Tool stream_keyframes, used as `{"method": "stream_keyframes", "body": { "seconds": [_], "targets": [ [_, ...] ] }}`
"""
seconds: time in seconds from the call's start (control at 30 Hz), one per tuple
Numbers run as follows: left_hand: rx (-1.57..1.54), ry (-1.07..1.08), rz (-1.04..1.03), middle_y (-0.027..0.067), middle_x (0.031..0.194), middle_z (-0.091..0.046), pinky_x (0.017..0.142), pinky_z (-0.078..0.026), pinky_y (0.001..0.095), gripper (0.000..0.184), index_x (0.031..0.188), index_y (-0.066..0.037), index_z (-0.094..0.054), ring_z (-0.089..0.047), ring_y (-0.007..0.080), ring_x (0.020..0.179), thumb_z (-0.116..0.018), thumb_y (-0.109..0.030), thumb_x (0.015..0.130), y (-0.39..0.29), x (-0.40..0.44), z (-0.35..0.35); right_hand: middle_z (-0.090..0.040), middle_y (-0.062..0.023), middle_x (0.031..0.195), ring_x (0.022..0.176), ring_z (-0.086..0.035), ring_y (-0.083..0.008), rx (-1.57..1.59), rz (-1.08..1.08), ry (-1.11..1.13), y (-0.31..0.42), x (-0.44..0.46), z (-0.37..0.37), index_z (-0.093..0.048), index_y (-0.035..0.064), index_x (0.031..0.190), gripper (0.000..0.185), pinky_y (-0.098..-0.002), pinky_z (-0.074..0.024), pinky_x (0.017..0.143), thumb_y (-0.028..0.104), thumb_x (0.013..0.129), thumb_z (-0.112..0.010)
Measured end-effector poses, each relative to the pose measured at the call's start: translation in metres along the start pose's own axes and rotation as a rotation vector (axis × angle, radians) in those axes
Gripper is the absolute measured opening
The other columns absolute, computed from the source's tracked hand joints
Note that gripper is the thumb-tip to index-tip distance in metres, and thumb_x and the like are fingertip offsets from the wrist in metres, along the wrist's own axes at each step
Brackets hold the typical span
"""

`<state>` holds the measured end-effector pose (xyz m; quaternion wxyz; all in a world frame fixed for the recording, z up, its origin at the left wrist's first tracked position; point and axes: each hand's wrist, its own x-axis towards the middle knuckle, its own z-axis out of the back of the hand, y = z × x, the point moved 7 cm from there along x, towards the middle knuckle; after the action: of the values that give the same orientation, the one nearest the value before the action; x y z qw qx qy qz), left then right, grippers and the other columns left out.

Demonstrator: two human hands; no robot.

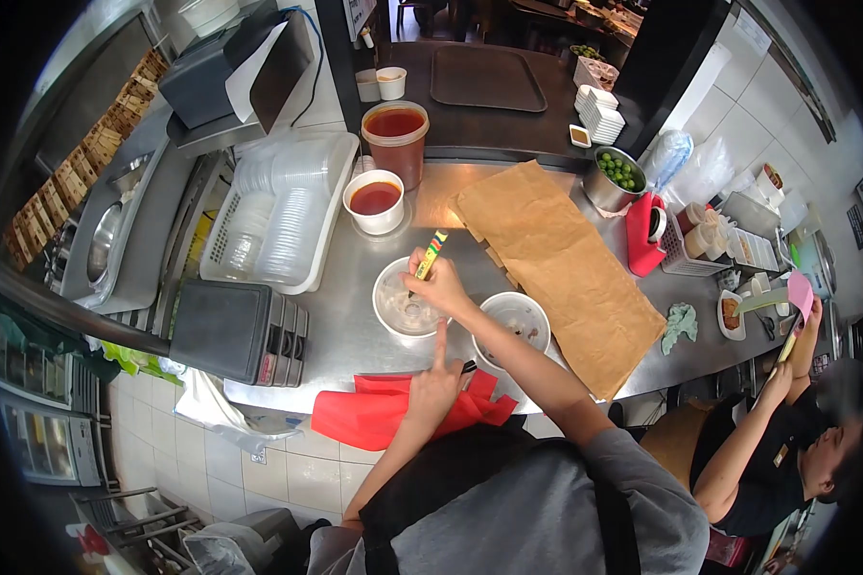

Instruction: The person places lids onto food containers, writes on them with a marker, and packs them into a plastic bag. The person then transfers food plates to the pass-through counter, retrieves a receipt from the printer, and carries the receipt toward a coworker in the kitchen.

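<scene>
You have two round white bowls with clear lids, the left bowl (393, 309) and the right bowl (537, 335). Both sit on the shiny metal bench (345, 335), near each other. Your right hand (438, 287) has its grip closed around one yellow marker (431, 255), over the left bowl. Your left hand (434, 391) points one finger at that bowl's near rim. Its other fingers are curled, by a small black thing (468, 367); you cannot tell if they hold it.

One red bag (360, 417) lies at the near edge, by your left hand. Flat brown paper bags (556, 259) lie just right of the bowls and take up much of the bench. Behind the bowls are two tubs of red sauce, a big tub (396, 153) and a small tub (376, 218). Left of them is one white basket (331, 201) of clear lids.

One dark tray (489, 79) sits on the back shelf (431, 125). The floor (302, 479) has pale tiles. Another person (753, 470) stands at the right, holding pink paper (800, 291).
</scene>
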<state>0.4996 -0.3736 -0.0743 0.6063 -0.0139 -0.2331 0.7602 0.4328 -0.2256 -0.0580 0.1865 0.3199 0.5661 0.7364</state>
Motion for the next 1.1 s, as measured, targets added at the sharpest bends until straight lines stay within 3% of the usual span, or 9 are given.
{"method": "stream_keyframes", "body": {
  "seconds": [0.1,0.4,1.1],
  "targets": [
    [-0.006,0.048,0.01,0.0237,0.144,-0.017,0.043,-0.05,0.0359,0.021,0.073,-0.006,-0.059,-0.063,0.0303,0.054,-0.07,-0.024,0.071,0.0034,-0.0011,-0.0049,-0.046,-0.0015,0.053,0.048,-0.044,-0.0077,-0.004,-0.006,0.022,0.0002,-0.001,-0.0022,-0.047,0.0032,0.068,0.018,-0.0262,-0.0355,0.045,0.011,0.071,-0.064],
    [-0.006,0.044,0.01,0.0241,0.143,-0.018,0.043,-0.05,0.0351,0.022,0.072,-0.006,-0.059,-0.063,0.0293,0.053,-0.07,-0.024,0.071,0.002,-0.0009,-0.0024,-0.048,-0.0044,0.054,0.049,-0.046,-0.0097,0.012,0.002,-0.037,-0.0001,-0.0009,0.0028,-0.048,0.0028,0.069,0.018,-0.0279,-0.0374,0.048,0.012,0.07,-0.064],
    [0.035,0.061,-0.008,0.0258,0.143,-0.017,0.042,-0.049,0.0356,0.022,0.073,-0.006,-0.058,-0.062,0.0291,0.052,-0.07,-0.024,0.072,0.0022,-0.0027,-0.0074,-0.049,-0.0043,0.055,0.051,-0.048,-0.01,-0.026,-0.016,-0.055,0.001,-0.0008,0.0055,-0.049,0.0015,0.07,0.017,-0.0275,-0.039,0.049,0.01,0.07,-0.063]
  ]
}}
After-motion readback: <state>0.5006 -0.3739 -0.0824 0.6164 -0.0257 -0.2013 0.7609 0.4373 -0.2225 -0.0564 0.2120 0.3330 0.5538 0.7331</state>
